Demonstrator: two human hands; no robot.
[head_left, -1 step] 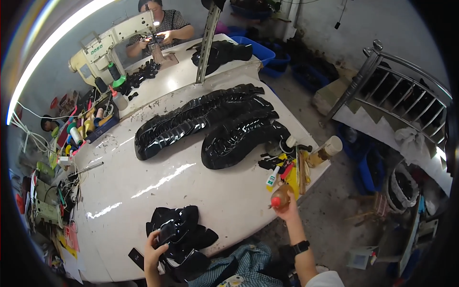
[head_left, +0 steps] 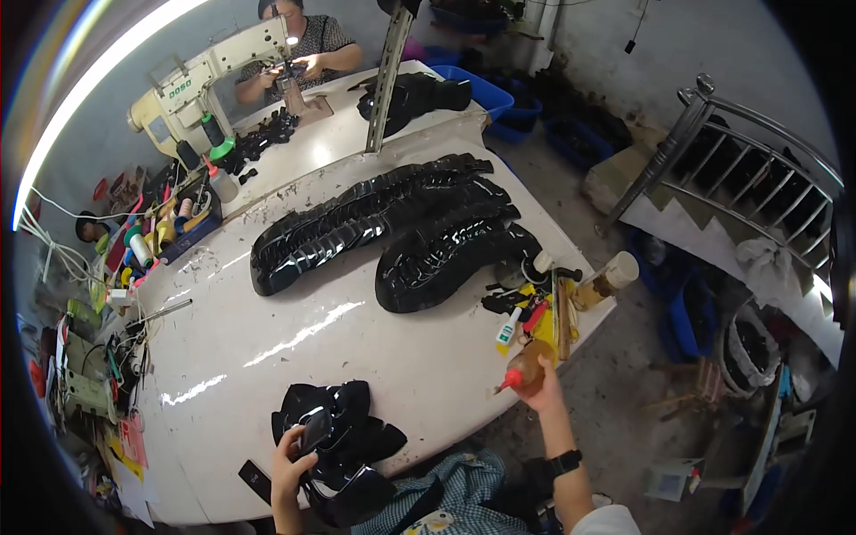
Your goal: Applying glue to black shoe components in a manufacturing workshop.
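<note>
In my right hand (head_left: 546,392) is a squeeze bottle (head_left: 530,364) of amber liquid, its red cap and nozzle tipped to the left. My left hand (head_left: 289,464) pinches a small glossy black piece (head_left: 315,430) between thumb and fingers. Beneath it lies a loose pile of similar glossy black pieces (head_left: 349,410), at the near edge of the white table (head_left: 267,334). A dark phone (head_left: 255,481) rests just left of that hand. Farther back, two long overlapping rows of black pieces (head_left: 446,259) stretch across the table.
At the right corner stand a tub of amber stuff (head_left: 611,278), a white glue bottle (head_left: 509,328) and several tools. A tray of thread spools (head_left: 192,223) sits at left. Beyond a metal post (head_left: 389,80), a person works at a sewing machine (head_left: 192,94). Metal railing (head_left: 749,169) rises at right.
The bottle in my right hand has tilted, so its red cap now points farther left and slightly down. My left hand stays nearly in place with the black piece.
</note>
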